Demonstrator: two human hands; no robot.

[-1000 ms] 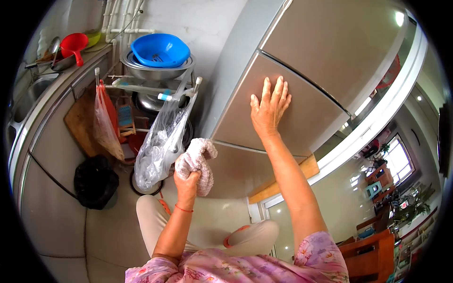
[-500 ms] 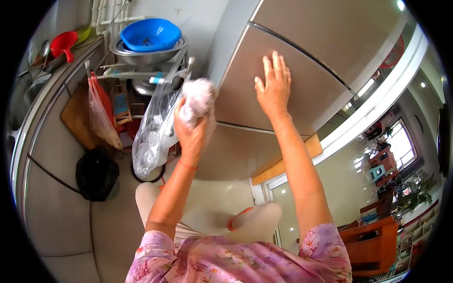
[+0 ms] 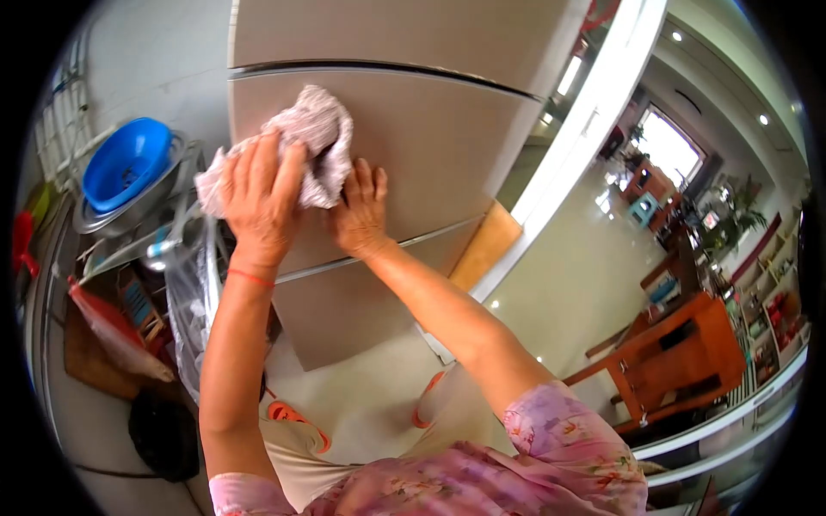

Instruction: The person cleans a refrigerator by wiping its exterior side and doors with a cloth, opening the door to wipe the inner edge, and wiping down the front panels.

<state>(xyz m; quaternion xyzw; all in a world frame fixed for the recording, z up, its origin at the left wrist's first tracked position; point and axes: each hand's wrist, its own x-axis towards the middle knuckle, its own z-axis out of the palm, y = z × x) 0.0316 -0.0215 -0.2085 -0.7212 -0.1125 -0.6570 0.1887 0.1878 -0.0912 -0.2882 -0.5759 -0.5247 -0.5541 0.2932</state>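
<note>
A bunched, pale pink cloth is held against the front of a grey-brown refrigerator, on the panel below the upper seam. My left hand grips it from the near side, fingers bent over its folds, and a thin red band circles that wrist. Just right of the cloth, my right hand rests on the same panel with its fingers stretched upward. Its thumb side is close to the cloth's edge; whether they touch is hard to tell.
On the left, a blue basin sits in a metal bowl on a rack hung with plastic bags. Below is a black bin bag. A white door frame and a wooden chair are on the right.
My left hand has brought the cloth onto the refrigerator front. My right hand has come lower, close beside it. The view has turned, shifting the basin and rack leftward.
</note>
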